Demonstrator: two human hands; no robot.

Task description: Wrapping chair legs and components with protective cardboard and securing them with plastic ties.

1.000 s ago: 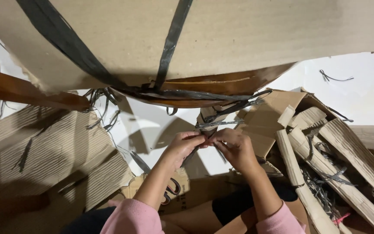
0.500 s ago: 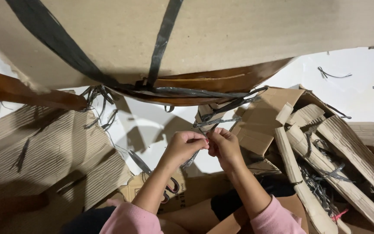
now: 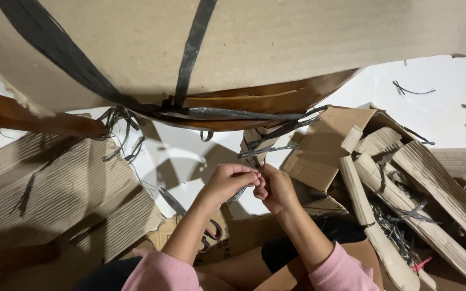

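Observation:
My left hand (image 3: 227, 182) and my right hand (image 3: 274, 188) meet in the lower middle, fingers pinched together on a grey tape strip (image 3: 264, 148) that runs up to a cardboard-wrapped wooden piece (image 3: 265, 48). That big piece fills the top of the view, bound with black tape bands (image 3: 191, 51). Brown polished wood (image 3: 254, 102) shows along its lower edge, where loose tape ends hang. Both arms wear pink sleeves.
Corrugated cardboard sheets (image 3: 55, 194) lie at the left on the white floor (image 3: 179, 156). Rolled and torn cardboard pieces (image 3: 405, 183) with tape scraps pile up at the right. A wooden bar (image 3: 22, 116) sticks out at the left. Scissors with dark handles (image 3: 211, 234) lie below my left arm.
Both hands have shifted slightly left and up, closing tighter together on the tape strip. The view has tilted a little; the wrapped piece stays put.

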